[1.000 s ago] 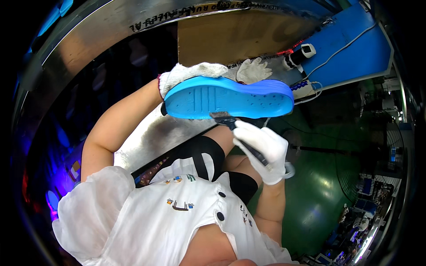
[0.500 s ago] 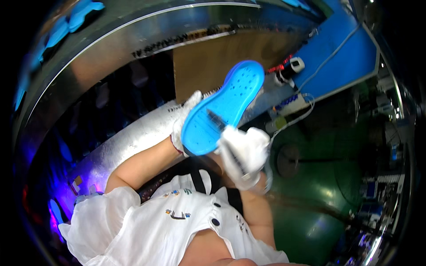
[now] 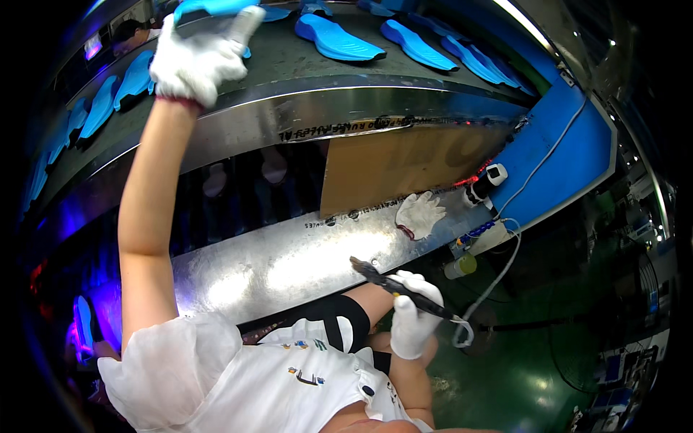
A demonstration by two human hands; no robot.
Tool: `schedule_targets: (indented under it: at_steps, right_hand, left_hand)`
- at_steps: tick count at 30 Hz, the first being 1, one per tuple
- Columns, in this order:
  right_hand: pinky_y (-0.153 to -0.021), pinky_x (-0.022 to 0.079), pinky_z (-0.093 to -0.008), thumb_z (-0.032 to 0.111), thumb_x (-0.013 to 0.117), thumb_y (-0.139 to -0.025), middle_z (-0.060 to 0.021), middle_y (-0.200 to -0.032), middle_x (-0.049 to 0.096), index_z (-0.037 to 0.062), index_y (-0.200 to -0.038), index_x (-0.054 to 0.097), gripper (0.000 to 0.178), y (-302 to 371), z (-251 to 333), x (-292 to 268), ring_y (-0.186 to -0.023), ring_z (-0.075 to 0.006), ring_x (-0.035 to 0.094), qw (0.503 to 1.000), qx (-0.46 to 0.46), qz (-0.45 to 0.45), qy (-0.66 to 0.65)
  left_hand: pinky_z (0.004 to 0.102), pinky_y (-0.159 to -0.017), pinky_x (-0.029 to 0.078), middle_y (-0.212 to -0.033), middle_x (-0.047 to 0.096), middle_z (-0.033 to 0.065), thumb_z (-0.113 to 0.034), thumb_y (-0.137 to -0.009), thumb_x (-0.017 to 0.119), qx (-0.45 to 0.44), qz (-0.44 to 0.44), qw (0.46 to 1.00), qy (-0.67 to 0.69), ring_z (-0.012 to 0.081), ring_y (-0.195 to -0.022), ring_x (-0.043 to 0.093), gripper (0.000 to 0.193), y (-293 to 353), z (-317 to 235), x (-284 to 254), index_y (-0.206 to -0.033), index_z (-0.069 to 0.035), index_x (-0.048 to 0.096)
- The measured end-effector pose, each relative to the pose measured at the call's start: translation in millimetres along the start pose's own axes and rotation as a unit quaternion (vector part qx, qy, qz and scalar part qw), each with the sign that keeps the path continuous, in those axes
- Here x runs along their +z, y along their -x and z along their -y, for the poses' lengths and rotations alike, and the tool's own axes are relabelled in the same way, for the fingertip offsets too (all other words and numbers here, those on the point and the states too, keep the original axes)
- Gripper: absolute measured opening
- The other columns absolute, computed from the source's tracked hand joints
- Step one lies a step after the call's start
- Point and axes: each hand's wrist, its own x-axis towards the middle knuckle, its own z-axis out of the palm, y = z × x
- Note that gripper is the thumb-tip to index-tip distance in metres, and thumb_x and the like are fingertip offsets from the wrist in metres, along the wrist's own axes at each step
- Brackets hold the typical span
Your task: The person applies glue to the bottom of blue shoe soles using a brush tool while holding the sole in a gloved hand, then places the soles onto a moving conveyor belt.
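My left hand [image 3: 198, 61], in a white knit glove, reaches far up over the belt. Its fingers are around a blue shoe sole [image 3: 216, 6], which is cut off by the upper edge and partly hidden behind the glove. Low on the right, my gloved right hand [image 3: 415, 317] grips a black-handled brush [image 3: 390, 281]. The brush's brownish bristles point up and left, over the metal ledge. A white tube or cord [image 3: 464, 332] hangs at the handle's rear end.
Several blue soles [image 3: 339, 40] lie along the dark belt [image 3: 281, 65]. Below it are a metal ledge [image 3: 245, 278], a brown cardboard sheet [image 3: 382, 173] and a loose white glove [image 3: 420, 214]. A yellowish-lidded jar [image 3: 462, 265] stands right. Someone's head [image 3: 130, 36] shows beyond the belt.
My left hand has carried the blue sole from in front of me up and left to the belt. The right hand has lowered with the brush, away from the sole.
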Motion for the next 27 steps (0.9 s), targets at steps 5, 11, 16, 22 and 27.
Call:
schedule_targets:
  at_steps: [5, 11, 16, 22, 27]
  right_hand:
    - [-0.092, 0.051, -0.0333, -0.001, 0.064, -0.086, -0.017, -0.109, 0.066, -0.0043, -0.111, 0.059, 0.026, 8.1, -11.6, -14.5, -0.097, -0.0204, 0.065, 0.998, 0.046, -0.042, 0.001]
    - [-0.07, 0.054, -0.0263, 0.002, 0.062, -0.09, -0.015, -0.098, 0.069, -0.0053, -0.111, 0.059, 0.023, 12.4, -17.7, -7.7, -0.074, -0.0143, 0.065, 0.994, 0.094, -0.055, -0.003]
    - [-0.056, 0.049, -0.0194, 0.005, 0.062, -0.094, -0.0123, -0.093, 0.069, -0.0057, -0.113, 0.06, 0.022, 8.1, -18.8, -12.6, -0.058, -0.0089, 0.06, 0.981, 0.147, -0.118, 0.047]
    - [-0.056, 0.05, -0.0192, -0.002, 0.063, -0.09, -0.0131, -0.096, 0.07, -0.0047, -0.114, 0.061, 0.024, 7.6, -37.1, -18.6, -0.06, -0.0096, 0.062, 0.963, 0.189, -0.189, 0.039]
    - [-0.056, 0.049, -0.0187, 0.001, 0.07, -0.089, -0.0074, -0.087, 0.069, -0.0027, -0.109, 0.064, 0.022, 11.3, -48.3, -31.3, -0.063, -0.0074, 0.061, 0.942, 0.169, -0.283, 0.059]
  left_hand:
    - [0.0377, -0.092, 0.048, -0.142, 0.054, 0.0143, -0.038, -0.093, 0.057, -0.17, 0.16, 0.682, 0.693, 0.0297, -0.124, 0.058, 0.06, -25.4, 20.1, -48.5, -0.146, -0.012, 0.045]
    - [0.0433, -0.082, 0.052, -0.104, 0.068, 0.019, -0.035, -0.095, 0.058, -0.103, 0.203, 0.808, 0.544, 0.038, -0.097, 0.065, 0.034, -3.2, -1.3, -28.6, -0.108, -0.005, 0.068]
    - [0.028, -0.076, 0.052, -0.107, 0.069, 0.0095, -0.011, -0.093, 0.066, -0.176, -0.124, 0.66, 0.72, 0.0162, -0.086, 0.064, 0.02, 52.8, 0.7, -86.7, -0.109, -0.002, 0.07]
    - [0.047, -0.092, 0.051, -0.107, 0.067, 0.0181, -0.001, -0.077, 0.067, -0.096, -0.2, 0.403, 0.888, 0.0375, -0.103, 0.064, 0.016, 174.6, -100.3, -182.9, -0.093, 0.0, 0.067]
    - [0.0483, -0.095, 0.048, -0.115, 0.059, 0.0226, -0.001, -0.065, 0.083, 0.014, -0.034, 0.332, 0.943, 0.0438, -0.112, 0.057, 0.032, 224.7, -210.4, -251.8, -0.088, -0.003, 0.061]
